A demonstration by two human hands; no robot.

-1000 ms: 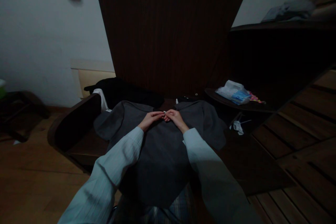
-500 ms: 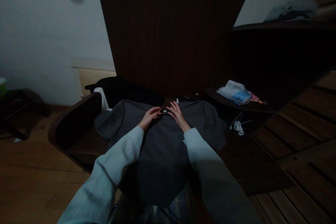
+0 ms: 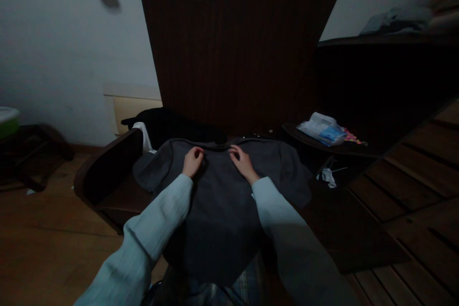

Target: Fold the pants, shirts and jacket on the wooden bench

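Note:
A dark grey T-shirt (image 3: 225,201) lies spread over a dark wooden bench, its collar edge away from me and its lower part hanging toward my lap. My left hand (image 3: 192,161) is on the upper part, left of the neckline, with thumb and fingers curled into a pinch at the cloth. On the other side of the neckline, my right hand (image 3: 243,162) has its thumb and bent fingers drawn together at the fabric. Dim light hides the exact fingertip contact. Both short sleeves lie out to the sides.
Behind the shirt lies a black cloth (image 3: 172,126), with a white cloth (image 3: 144,136) over the bench's curved armrest (image 3: 103,162). A clear plastic packet (image 3: 321,129) rests on a dark ledge at right. A tall brown panel (image 3: 233,57) stands behind; a stool (image 3: 32,153) is at far left.
My hands have moved apart along the neckline, and their spread fingers have curled in to the cloth. The small white label at the collar is out of sight now. The view has shifted slightly.

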